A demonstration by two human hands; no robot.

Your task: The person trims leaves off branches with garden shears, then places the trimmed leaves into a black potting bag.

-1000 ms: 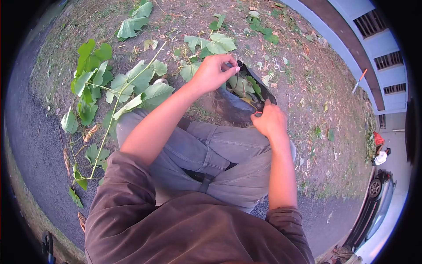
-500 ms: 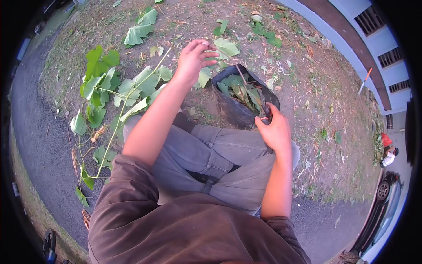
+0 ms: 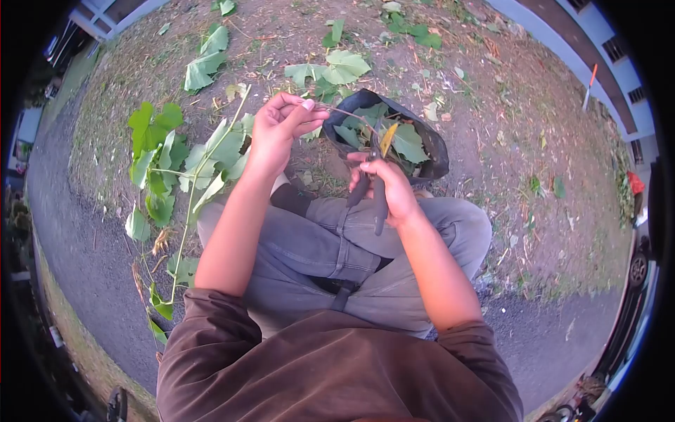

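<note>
My left hand (image 3: 275, 133) pinches one end of a thin twig (image 3: 342, 112) just left of a black bag (image 3: 437, 144). The twig stretches right, over the bag's opening. Pruning shears (image 3: 380, 204) with dark handles are in my right hand (image 3: 395, 188), their blades pointing up at the bag's near side. A yellow leaf (image 3: 387, 139) shows right beside the blades, close to the twig's far end. Cut green leaves (image 3: 409, 144) fill the bag. Left of my left forearm lies a long leafy vine (image 3: 200, 169) on the ground.
Loose green leaves (image 3: 345, 67) are scattered on the dirt beyond the bag, with more leaves (image 3: 204, 68) at the upper left. My crossed legs (image 3: 309, 246) are close below the bag. Asphalt (image 3: 77, 190) runs along the left; a building (image 3: 605, 77) stands at the upper right.
My right hand has swung left from the bag's right rim, bringing the shears into clear view over its near side. My left hand has come lower and left, with the twig stretched across.
</note>
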